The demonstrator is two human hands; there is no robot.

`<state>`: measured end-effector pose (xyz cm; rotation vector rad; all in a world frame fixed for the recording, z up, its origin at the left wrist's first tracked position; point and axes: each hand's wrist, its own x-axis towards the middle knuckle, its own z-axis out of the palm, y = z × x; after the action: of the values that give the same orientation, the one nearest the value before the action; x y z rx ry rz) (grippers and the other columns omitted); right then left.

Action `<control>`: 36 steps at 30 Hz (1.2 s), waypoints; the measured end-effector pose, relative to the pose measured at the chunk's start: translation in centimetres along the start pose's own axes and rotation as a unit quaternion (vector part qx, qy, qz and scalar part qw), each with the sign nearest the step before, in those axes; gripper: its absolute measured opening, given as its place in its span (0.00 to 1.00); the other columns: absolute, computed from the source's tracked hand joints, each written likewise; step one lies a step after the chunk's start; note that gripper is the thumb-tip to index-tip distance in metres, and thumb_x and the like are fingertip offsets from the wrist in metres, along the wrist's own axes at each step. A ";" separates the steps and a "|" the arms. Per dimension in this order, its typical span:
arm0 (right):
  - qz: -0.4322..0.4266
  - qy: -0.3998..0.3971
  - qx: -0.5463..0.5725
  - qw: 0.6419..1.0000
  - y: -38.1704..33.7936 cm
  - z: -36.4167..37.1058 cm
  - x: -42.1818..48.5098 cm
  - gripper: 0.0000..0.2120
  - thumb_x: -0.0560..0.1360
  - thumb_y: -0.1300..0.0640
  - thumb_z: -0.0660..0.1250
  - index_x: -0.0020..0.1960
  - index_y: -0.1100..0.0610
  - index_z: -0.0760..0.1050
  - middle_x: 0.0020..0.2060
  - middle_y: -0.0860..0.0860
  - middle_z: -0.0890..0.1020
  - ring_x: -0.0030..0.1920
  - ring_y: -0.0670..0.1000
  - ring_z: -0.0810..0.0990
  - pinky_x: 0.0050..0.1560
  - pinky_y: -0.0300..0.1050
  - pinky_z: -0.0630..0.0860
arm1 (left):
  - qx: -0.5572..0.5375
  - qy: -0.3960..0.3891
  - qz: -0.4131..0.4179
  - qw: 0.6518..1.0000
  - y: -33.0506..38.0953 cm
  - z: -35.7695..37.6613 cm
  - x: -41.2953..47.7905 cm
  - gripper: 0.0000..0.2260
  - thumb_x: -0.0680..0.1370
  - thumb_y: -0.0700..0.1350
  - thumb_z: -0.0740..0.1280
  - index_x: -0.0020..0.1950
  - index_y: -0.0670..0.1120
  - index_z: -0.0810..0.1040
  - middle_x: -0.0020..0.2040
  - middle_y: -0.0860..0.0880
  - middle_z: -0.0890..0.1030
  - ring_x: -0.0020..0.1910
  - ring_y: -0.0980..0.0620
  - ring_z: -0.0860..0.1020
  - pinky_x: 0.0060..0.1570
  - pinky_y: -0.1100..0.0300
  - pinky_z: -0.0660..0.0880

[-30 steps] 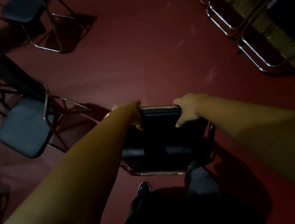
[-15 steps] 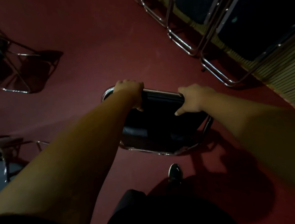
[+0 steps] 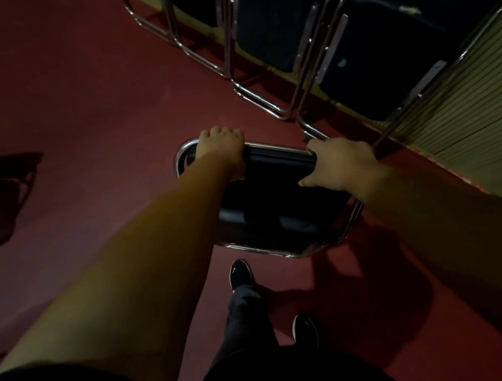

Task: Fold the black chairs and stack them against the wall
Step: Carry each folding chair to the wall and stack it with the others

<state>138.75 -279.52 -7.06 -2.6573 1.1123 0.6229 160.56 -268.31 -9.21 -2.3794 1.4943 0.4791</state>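
Folded black chair [image 3: 275,206] was held upright at frame centre over the red floor [image 3: 86,98]. The left hand [image 3: 220,146] and right hand [image 3: 342,160] each had fingers curled round its chrome top rail. Stacked chairs [image 3: 276,32] leaned against the wall [image 3: 464,131] nearby, at one o'clock.

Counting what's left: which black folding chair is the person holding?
The centre chair, its top rail gripped by left hand and right hand; the other chairs lean against the wall.
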 end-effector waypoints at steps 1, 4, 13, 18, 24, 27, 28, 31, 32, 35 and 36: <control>0.000 0.004 -0.008 1.000 -1.0 -0.3 0.9 0.33 0.65 0.26 0.72 0.60 0.45 0.72 0.52 0.48 0.81 0.54 0.55 0.81 0.47 0.50 0.76 | -0.006 -0.004 0.002 1.000 -1.2 0.0 0.9 0.39 0.68 0.59 0.81 0.71 0.45 0.70 0.71 0.42 0.75 0.71 0.39 0.71 0.70 0.43 0.67; -0.003 -0.013 -0.018 1.000 -3.6 -2.2 4.2 0.34 0.66 0.27 0.73 0.62 0.46 0.71 0.53 0.49 0.81 0.54 0.56 0.81 0.46 0.50 0.75 | -0.034 -0.016 0.002 0.999 -4.8 -0.4 3.2 0.38 0.67 0.58 0.82 0.71 0.45 0.71 0.70 0.42 0.75 0.71 0.38 0.71 0.70 0.43 0.67; -0.017 -0.041 -0.046 0.998 -8.6 -5.9 11.4 0.37 0.69 0.30 0.74 0.70 0.49 0.68 0.61 0.53 0.79 0.61 0.59 0.79 0.52 0.53 0.73 | -0.077 -0.075 -0.033 0.994 -11.3 -1.8 7.6 0.40 0.65 0.58 0.84 0.71 0.48 0.72 0.71 0.43 0.75 0.72 0.38 0.70 0.71 0.43 0.68; -0.009 -0.062 -0.054 0.997 -7.6 -6.2 13.2 0.41 0.70 0.29 0.72 0.73 0.51 0.66 0.65 0.55 0.77 0.64 0.61 0.78 0.58 0.57 0.76 | -0.075 -0.105 -0.030 0.991 -10.8 -2.9 9.7 0.38 0.65 0.58 0.84 0.69 0.50 0.73 0.69 0.44 0.76 0.70 0.38 0.71 0.69 0.44 0.69; -0.012 -0.082 -0.012 0.997 -0.9 -5.3 14.3 0.38 0.68 0.29 0.73 0.69 0.50 0.69 0.61 0.52 0.79 0.60 0.58 0.79 0.56 0.56 0.77 | -0.038 -0.142 0.004 0.989 -5.6 -4.7 13.2 0.43 0.62 0.63 0.84 0.73 0.54 0.70 0.69 0.46 0.77 0.69 0.39 0.72 0.66 0.43 0.71; -0.022 -0.106 0.000 0.994 4.0 -5.3 15.5 0.36 0.66 0.27 0.71 0.64 0.48 0.70 0.57 0.50 0.81 0.56 0.55 0.80 0.53 0.54 0.78 | 0.002 -0.190 0.008 0.982 -1.2 -6.7 16.0 0.46 0.63 0.64 0.83 0.76 0.55 0.68 0.71 0.47 0.75 0.71 0.38 0.72 0.68 0.39 0.72; -0.027 -0.111 0.003 0.993 5.6 -5.4 16.0 0.36 0.65 0.27 0.70 0.63 0.48 0.71 0.56 0.49 0.81 0.56 0.55 0.80 0.52 0.53 0.77 | 0.011 -0.203 0.003 0.979 0.3 -7.4 17.0 0.47 0.63 0.63 0.84 0.77 0.55 0.67 0.73 0.47 0.75 0.72 0.38 0.71 0.68 0.39 0.72; -0.034 -0.124 0.016 0.992 10.1 -5.7 17.3 0.38 0.64 0.24 0.70 0.64 0.47 0.73 0.59 0.50 0.80 0.59 0.56 0.80 0.52 0.52 0.76 | 0.044 -0.238 -0.001 0.970 4.5 -9.5 20.2 0.46 0.63 0.61 0.84 0.75 0.53 0.68 0.73 0.45 0.74 0.72 0.37 0.70 0.68 0.37 0.73; -0.032 -0.128 0.022 0.991 11.6 -5.8 17.6 0.39 0.64 0.24 0.70 0.65 0.47 0.74 0.60 0.50 0.80 0.60 0.56 0.80 0.54 0.52 0.76 | 0.055 -0.246 0.002 0.968 6.1 -10.3 21.3 0.45 0.62 0.60 0.85 0.74 0.53 0.69 0.72 0.45 0.74 0.72 0.37 0.70 0.67 0.37 0.73; -0.027 -0.128 0.041 0.991 16.1 -6.2 18.5 0.41 0.63 0.23 0.69 0.66 0.48 0.74 0.62 0.50 0.80 0.61 0.56 0.80 0.55 0.51 0.76 | 0.070 -0.247 0.012 0.966 10.1 -12.7 24.1 0.41 0.62 0.60 0.85 0.70 0.54 0.71 0.69 0.47 0.76 0.70 0.39 0.72 0.65 0.39 0.73; -0.023 -0.126 0.046 0.991 17.6 -6.5 18.8 0.41 0.63 0.23 0.69 0.66 0.48 0.74 0.61 0.50 0.80 0.60 0.56 0.80 0.52 0.50 0.75 | 0.073 -0.239 0.017 0.968 11.3 -13.7 24.8 0.40 0.62 0.60 0.84 0.69 0.54 0.72 0.67 0.48 0.77 0.69 0.40 0.73 0.64 0.40 0.73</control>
<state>139.99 -305.87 -9.97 -2.4360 0.9795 0.8499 162.14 -298.77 -8.21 -1.9446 1.2958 0.8486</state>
